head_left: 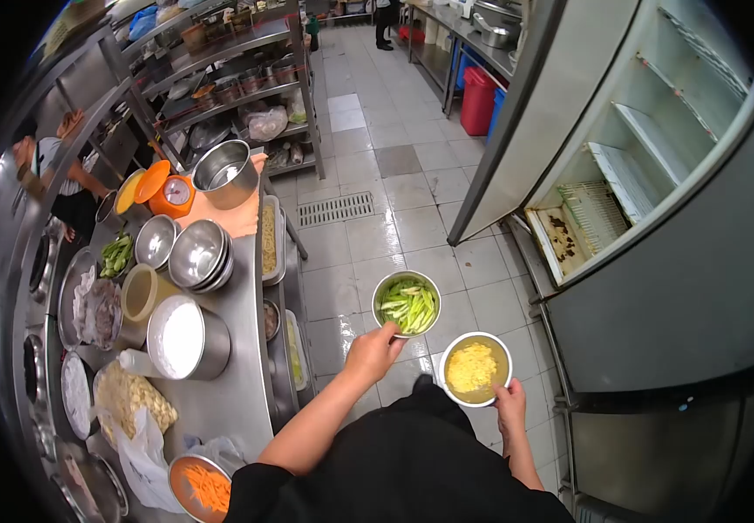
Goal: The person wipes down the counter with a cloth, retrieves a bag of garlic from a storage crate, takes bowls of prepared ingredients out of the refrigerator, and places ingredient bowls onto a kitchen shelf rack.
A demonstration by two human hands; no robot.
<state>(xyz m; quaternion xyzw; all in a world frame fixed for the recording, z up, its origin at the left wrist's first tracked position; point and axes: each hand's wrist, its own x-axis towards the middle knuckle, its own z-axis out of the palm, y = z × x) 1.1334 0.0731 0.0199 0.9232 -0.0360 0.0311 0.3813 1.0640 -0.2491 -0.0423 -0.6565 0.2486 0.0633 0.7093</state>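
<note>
My left hand (pixel 372 356) grips the near rim of a round metal bowl (pixel 378 283) and holds it out in front of me above the floor. Cut green vegetable pieces (pixel 409 305) fill it. Lower and to the right, my right hand (pixel 509 405) is closed on the edge of a second bowl (pixel 501 356), which has a pale rim. Inside lie yellow shreds (pixel 472 368) whose kind I cannot make out. The two bowls are close together but apart, both roughly level. Some of my fingers are hidden beneath the rims.
On my left runs a steel counter (pixel 246 375) with stacked metal bowls (pixel 196 253), a pot of white contents (pixel 176 336), an orange scale (pixel 173 193) and a bowl of orange strips (pixel 187 488). An open refrigerator (pixel 656 157) stands right. A person (pixel 54 166) works far left.
</note>
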